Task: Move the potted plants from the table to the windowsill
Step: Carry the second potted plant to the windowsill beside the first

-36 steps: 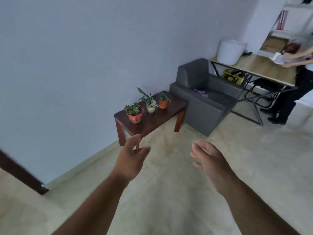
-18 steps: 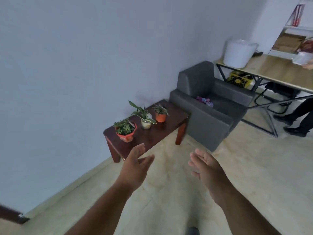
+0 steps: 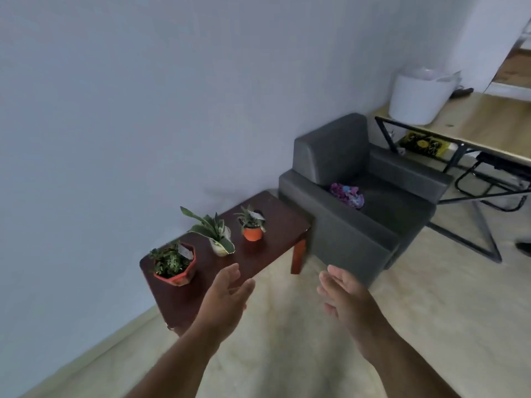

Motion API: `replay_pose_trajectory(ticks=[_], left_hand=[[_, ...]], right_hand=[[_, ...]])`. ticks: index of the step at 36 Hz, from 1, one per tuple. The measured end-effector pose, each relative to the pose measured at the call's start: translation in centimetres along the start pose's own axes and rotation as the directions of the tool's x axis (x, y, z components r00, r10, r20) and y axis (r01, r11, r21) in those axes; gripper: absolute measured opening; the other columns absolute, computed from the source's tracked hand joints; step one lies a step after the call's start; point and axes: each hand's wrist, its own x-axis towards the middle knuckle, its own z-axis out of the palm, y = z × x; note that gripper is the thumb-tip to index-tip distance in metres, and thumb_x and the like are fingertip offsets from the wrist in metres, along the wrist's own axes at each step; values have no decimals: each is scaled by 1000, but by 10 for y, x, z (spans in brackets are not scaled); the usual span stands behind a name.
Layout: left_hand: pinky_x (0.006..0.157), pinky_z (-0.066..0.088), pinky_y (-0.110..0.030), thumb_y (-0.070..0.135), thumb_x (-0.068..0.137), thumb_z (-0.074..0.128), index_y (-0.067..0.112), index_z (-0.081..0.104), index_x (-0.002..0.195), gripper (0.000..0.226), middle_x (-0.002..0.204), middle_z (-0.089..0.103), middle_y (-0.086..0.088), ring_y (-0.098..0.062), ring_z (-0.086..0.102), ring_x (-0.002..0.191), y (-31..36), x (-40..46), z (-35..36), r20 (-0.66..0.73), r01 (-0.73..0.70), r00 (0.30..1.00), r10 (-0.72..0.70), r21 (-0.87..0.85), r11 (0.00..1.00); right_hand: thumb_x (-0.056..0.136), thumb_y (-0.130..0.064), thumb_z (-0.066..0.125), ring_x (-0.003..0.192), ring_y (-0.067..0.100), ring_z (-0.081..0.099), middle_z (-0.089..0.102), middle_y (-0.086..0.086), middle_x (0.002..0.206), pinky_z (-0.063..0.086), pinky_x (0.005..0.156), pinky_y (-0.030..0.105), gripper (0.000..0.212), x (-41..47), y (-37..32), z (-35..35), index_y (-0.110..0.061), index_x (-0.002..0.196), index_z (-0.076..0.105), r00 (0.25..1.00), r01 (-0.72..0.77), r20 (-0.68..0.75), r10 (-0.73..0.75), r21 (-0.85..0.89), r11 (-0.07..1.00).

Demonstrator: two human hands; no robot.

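Note:
Three potted plants stand in a row on a low dark red table (image 3: 275,222) against the wall. Nearest is a leafy plant in a red angular pot (image 3: 175,265). In the middle is a long-leaved plant in a white pot (image 3: 219,238). Farthest is a small plant in a round orange pot (image 3: 253,228). My left hand (image 3: 227,301) is open, raised over the table's front edge, a little short of the pots. My right hand (image 3: 344,297) is open too, held over the floor to the right of the table. No windowsill is in view.
A grey armchair (image 3: 359,205) with a purple bundle (image 3: 347,195) on its seat stands right beside the table's far end. Behind it is a wooden desk (image 3: 471,119) on black legs with a white bucket (image 3: 419,96). Pale tiled floor lies under my arms.
The table and plants have come nearer and larger in view. Both open hands have risen toward the table. The person at the desk has dropped out of view.

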Motion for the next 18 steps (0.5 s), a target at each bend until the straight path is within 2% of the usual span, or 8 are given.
replay_pose_trajectory(ticks=[6, 10, 12, 15, 18], left_hand=[[89, 60, -38, 25, 96, 68, 20, 41, 150, 61, 148, 52, -3, 1, 59, 104, 2, 70, 21, -43, 45, 998, -46, -29, 999], [86, 58, -33, 26, 96, 67, 22, 41, 151, 60, 146, 52, 1, 0, 59, 103, 2, 119, 30, -62, 80, 994, -86, -91, 993], [86, 57, -32, 26, 97, 66, 22, 41, 151, 60, 145, 52, 2, -1, 59, 104, -2, 151, 36, -70, 108, 991, -118, -139, 984], [94, 57, -38, 27, 96, 67, 23, 41, 151, 61, 145, 52, 0, -8, 59, 112, -7, 188, 48, -70, 142, 985, -159, -199, 970], [95, 57, -41, 26, 96, 68, 23, 42, 150, 60, 143, 53, -1, -14, 58, 118, -10, 219, 57, -71, 190, 975, -212, -237, 953]], right_hand=[[102, -42, 58, 133, 18, 58, 54, 1, 153, 52, 110, 42, 60, 68, -6, -3, -19, 155, 42, 998, -51, 39, 50, 30, 998], [103, -37, 59, 120, 15, 64, 58, 0, 143, 55, 97, 32, 55, 118, -21, -3, -16, 152, 45, 995, -84, 59, 85, -13, 996], [103, -35, 60, 125, 18, 62, 57, 1, 145, 54, 100, 34, 54, 150, -27, -2, -17, 151, 45, 992, -104, 65, 106, -38, 994], [100, -42, 63, 129, 19, 60, 56, 0, 149, 52, 108, 42, 60, 191, -35, -4, -20, 153, 43, 991, -114, 61, 119, -91, 989], [101, -40, 62, 127, 17, 62, 57, -1, 145, 55, 101, 35, 62, 234, -45, -3, -17, 155, 42, 990, -113, 75, 123, -129, 985]])
